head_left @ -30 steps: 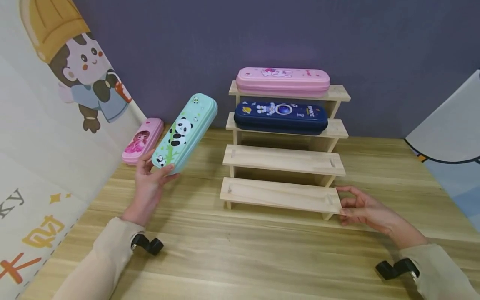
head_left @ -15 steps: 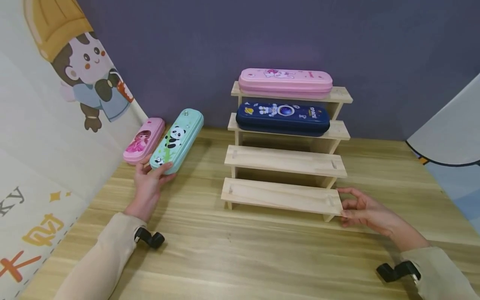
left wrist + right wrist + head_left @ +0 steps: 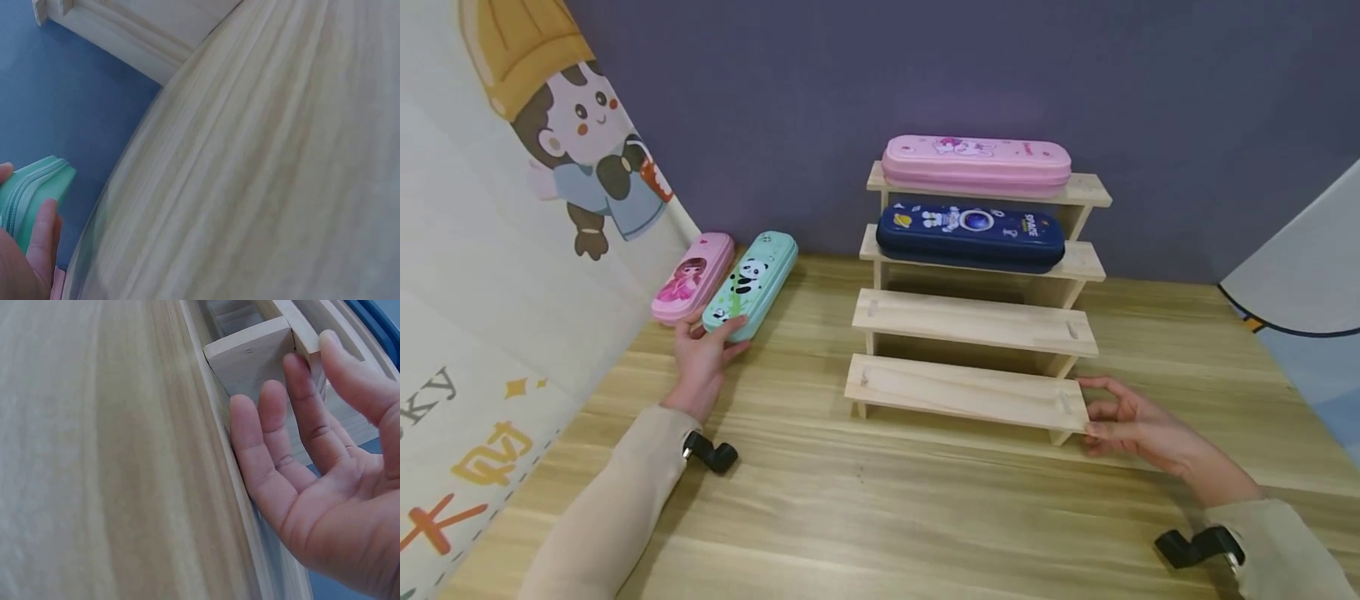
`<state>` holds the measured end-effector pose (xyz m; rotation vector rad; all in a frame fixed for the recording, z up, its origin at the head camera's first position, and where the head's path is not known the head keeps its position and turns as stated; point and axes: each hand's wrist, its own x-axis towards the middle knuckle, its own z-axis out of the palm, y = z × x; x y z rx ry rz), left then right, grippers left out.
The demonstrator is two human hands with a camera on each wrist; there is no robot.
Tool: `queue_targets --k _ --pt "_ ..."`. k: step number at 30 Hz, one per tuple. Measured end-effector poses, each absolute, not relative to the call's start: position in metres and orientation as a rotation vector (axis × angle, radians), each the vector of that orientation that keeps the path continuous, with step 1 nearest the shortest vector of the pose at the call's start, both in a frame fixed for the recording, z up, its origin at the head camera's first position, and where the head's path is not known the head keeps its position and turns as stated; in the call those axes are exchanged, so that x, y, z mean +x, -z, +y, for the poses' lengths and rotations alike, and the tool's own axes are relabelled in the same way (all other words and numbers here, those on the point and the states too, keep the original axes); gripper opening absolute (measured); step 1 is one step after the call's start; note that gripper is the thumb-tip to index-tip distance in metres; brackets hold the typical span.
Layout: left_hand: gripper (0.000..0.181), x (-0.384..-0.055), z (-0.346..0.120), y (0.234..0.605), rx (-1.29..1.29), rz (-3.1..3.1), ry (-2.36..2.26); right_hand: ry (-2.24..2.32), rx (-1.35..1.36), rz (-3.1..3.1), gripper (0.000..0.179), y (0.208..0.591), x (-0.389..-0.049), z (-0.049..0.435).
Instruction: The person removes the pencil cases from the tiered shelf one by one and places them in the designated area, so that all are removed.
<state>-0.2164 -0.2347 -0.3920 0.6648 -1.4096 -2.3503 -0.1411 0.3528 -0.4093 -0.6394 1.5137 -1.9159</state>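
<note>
In the head view, my left hand holds the near end of a mint-green pencil case printed with pandas, thumb on its lid. Its zipped side shows between thumb and fingers in the left wrist view. The case lies slanted at the table's back left, close beside a pink pencil case with a princess print. My right hand pinches the right end of the lowest step of a wooden stepped rack. Thumb and forefinger meet the board's end in the right wrist view.
A pink rabbit pencil case lies on the rack's top step, and a navy space pencil case on the step below. The two lower steps are bare. A dark wall stands behind, and a printed sheet rises at left.
My left hand has lowered the mint-green pencil case from a raised, tilted position to beside the pink one. My right hand has kept its hold on the rack.
</note>
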Motion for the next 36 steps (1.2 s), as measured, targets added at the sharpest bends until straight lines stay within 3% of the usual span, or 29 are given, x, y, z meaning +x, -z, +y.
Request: queue_targets --k 21,36 --pt "0.062 -0.25 -0.25 0.403 0.75 -1.374 2.264 1.907 -0.643 1.544 0.06 0.407 -0.14 0.353" --pt "0.076 -0.252 -0.255 0.392 0.82 -1.809 2.128 1.906 -0.629 1.539 0.06 0.406 -0.141 0.353"
